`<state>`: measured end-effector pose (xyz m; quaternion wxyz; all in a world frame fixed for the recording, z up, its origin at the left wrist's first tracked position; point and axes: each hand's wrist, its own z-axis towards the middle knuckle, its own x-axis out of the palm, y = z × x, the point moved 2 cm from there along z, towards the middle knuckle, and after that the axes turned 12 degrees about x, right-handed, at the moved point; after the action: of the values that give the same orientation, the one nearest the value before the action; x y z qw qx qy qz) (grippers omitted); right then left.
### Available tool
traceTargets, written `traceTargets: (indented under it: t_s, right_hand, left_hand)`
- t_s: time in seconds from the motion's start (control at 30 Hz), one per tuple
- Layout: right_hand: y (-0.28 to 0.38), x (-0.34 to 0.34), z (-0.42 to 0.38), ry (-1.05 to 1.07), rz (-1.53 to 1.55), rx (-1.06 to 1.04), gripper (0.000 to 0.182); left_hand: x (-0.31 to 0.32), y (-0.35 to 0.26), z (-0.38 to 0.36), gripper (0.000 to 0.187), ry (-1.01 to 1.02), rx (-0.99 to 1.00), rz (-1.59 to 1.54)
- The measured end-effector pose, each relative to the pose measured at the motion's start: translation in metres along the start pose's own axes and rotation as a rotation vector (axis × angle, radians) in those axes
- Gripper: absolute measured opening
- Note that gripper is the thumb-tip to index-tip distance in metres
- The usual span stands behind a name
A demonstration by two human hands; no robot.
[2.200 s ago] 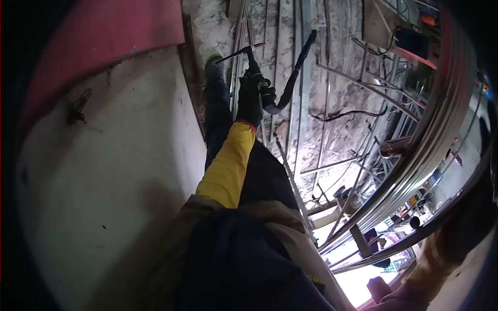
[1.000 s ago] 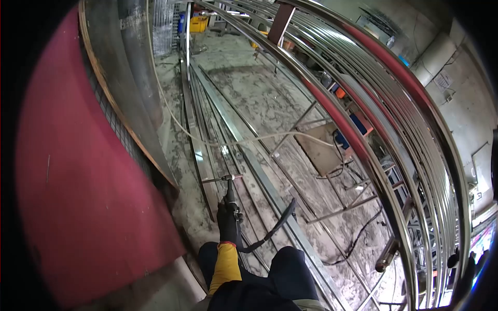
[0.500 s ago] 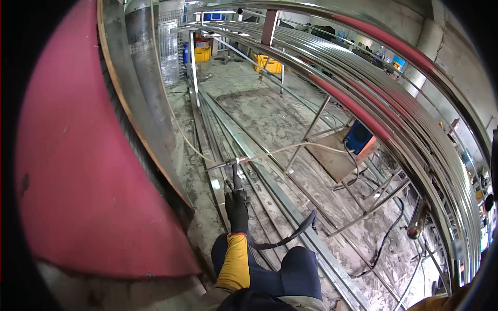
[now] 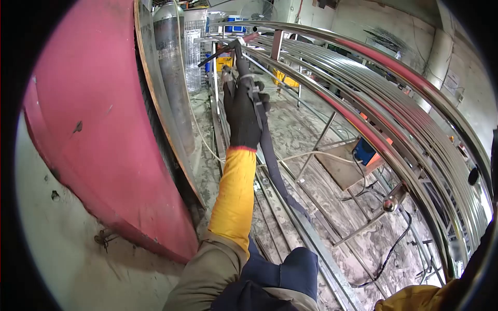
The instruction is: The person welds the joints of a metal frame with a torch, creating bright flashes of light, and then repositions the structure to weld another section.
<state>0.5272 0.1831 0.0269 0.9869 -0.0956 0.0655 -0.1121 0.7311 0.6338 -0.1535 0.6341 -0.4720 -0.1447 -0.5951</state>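
Left hand [image 4: 244,116], in a dark knit glove with a yellow sleeve [image 4: 234,199] behind it, is raised at arm's length; fingers wrapped tight around the handle of a welding torch [image 4: 239,52]. The torch's thin angled neck points up-left, close beside the curved polished steel rail [image 4: 332,39]. A black ribbed hose [image 4: 275,171] trails down from the handle. Right hand hidden; only a yellow cuff shows bottom right. Grey gas cylinder [image 4: 174,72] stands by the red panel [image 4: 98,129].

A red wall panel [image 4: 98,129] and gas cylinder [image 4: 171,67] flank the dusty concrete floor [image 4: 290,129].
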Motion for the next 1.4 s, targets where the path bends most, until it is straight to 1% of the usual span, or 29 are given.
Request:
traceTargets:
  t_s: [0.07, 0.1, 0.17, 0.2, 0.23, 0.3, 0.33, 0.4, 0.43, 0.5, 0.57, 0.63, 0.7, 0.73, 0.8, 0.83, 0.9, 0.93, 0.97, 1.0, 1.07, 1.1, 1.13, 1.17, 1.2, 1.23, 1.3, 1.37, 1.4]
  right_hand:
    - [-0.006, 0.007, -0.001, -0.04, 0.063, -0.003, 0.044]
    - [-0.01, 0.011, -0.002, -0.076, 0.122, -0.011, 0.045]
    - [-0.024, 0.019, -0.002, -0.09, 0.125, -0.051, 0.045]
    - [-0.026, 0.021, -0.001, -0.101, 0.126, -0.093, 0.046]
    - [-0.027, 0.022, -0.002, -0.1, 0.131, -0.094, 0.046]
    - [-0.026, 0.022, -0.004, -0.065, 0.137, -0.074, 0.047]
    - [-0.024, 0.023, -0.005, -0.066, 0.14, -0.077, 0.047]
    - [-0.022, 0.029, -0.007, -0.118, 0.301, 0.03, 0.047]
    - [-0.014, 0.026, -0.008, -0.114, 0.301, 0.032, 0.047]
    - [0.0, 0.02, -0.007, -0.045, 0.267, 0.251, 0.046]
    - [-0.017, 0.026, -0.006, -0.03, 0.305, 0.208, 0.046]
    - [-0.013, 0.02, -0.004, -0.017, 0.343, 0.168, 0.045]
    - [-0.002, 0.01, -0.005, 0.085, 0.25, 0.108, 0.046]
    - [-0.011, 0.016, -0.004, 0.086, 0.251, 0.11, 0.046]
    - [-0.036, 0.034, -0.001, -0.107, 0.078, -0.106, 0.046]
    - [-0.045, 0.042, 0.001, -0.106, 0.079, -0.105, 0.046]
    - [-0.049, 0.051, 0.005, -0.223, -0.025, -0.248, 0.047]
    - [-0.018, 0.036, 0.014, -0.223, -0.024, -0.247, 0.047]
    - [0.032, 0.015, 0.03, 0.118, -0.299, 0.101, 0.043]
    - [0.019, 0.02, 0.027, 0.119, -0.297, 0.103, 0.043]
    - [-0.019, 0.035, 0.017, 0.051, -0.293, -0.009, 0.035]
    - [-0.016, 0.027, 0.01, -0.362, -0.003, -0.464, 0.031]
    - [-0.022, 0.026, 0.004, -0.362, -0.002, -0.464, 0.031]
    - [-0.028, 0.026, -0.002, -0.224, -0.191, -0.336, 0.029]
    - [-0.025, 0.024, -0.002, -0.084, -0.377, -0.204, 0.027]
    - [-0.03, 0.03, -0.001, -0.082, -0.375, -0.203, 0.027]
    - [-0.039, 0.037, 0.0, -0.364, 0.208, -0.488, 0.025]
    - [-0.048, 0.038, 0.001, -0.328, 0.269, -0.5, 0.024]
    - [-0.051, 0.04, 0.001, -0.292, 0.329, -0.512, 0.024]
  left_hand:
    - [0.011, 0.002, 0.016, 0.023, 0.001, -0.096, -0.113]
    - [0.014, 0.006, 0.021, 0.023, 0.0, -0.097, -0.109]
    - [0.021, 0.013, 0.029, 0.022, 0.048, -0.055, -0.166]
    - [0.027, 0.014, 0.03, 0.02, 0.036, -0.055, -0.124]
    - [0.033, 0.013, 0.029, 0.02, 0.034, -0.053, -0.121]
    - [0.042, 0.016, 0.026, 0.019, -0.024, -0.116, -0.099]
    - [0.045, 0.018, 0.025, 0.019, -0.054, -0.099, -0.054]
    - [0.046, 0.016, 0.025, 0.019, -0.038, -0.084, -0.029]
    - [0.047, 0.014, 0.025, 0.018, -0.019, -0.071, -0.007]
    - [0.048, 0.014, 0.026, 0.019, -0.024, -0.064, 0.016]
    - [0.046, 0.012, 0.026, 0.021, -0.028, -0.05, 0.041]
    - [0.044, 0.013, 0.027, 0.025, 0.029, -0.031, 0.108]
    - [0.044, 0.015, 0.03, 0.028, 0.003, -0.044, 0.077]
    - [0.044, 0.016, 0.03, 0.031, -0.025, -0.06, 0.043]
    - [0.043, 0.017, 0.031, 0.032, -0.038, -0.08, 0.026]
    - [0.042, 0.018, 0.031, 0.033, -0.053, -0.102, 0.005]
    - [0.041, 0.017, 0.029, 0.033, -0.024, -0.089, 0.001]
    - [0.041, 0.016, 0.029, 0.034, 0.004, -0.076, -0.003]
    - [0.041, 0.016, 0.028, 0.034, 0.005, -0.073, -0.001]
    - [0.042, 0.016, 0.028, 0.034, -0.002, -0.071, -0.011]
    - [0.044, 0.016, 0.027, 0.033, -0.008, -0.07, -0.02]
    - [0.046, 0.015, 0.027, 0.03, -0.013, -0.075, -0.014]
    - [0.048, 0.013, 0.027, 0.027, -0.018, -0.079, -0.008]
    - [0.051, 0.012, 0.025, 0.027, -0.018, -0.079, -0.007]
    - [0.056, 0.011, 0.024, 0.023, -0.033, -0.032, -0.022]
    - [0.059, 0.009, 0.023, 0.019, -0.047, 0.015, -0.035]
    - [0.058, 0.01, 0.025, 0.018, -0.038, 0.01, -0.034]
    - [0.052, 0.015, 0.03, 0.017, 0.073, -0.004, -0.064]
    - [0.053, 0.014, 0.03, 0.017, 0.072, -0.004, -0.064]
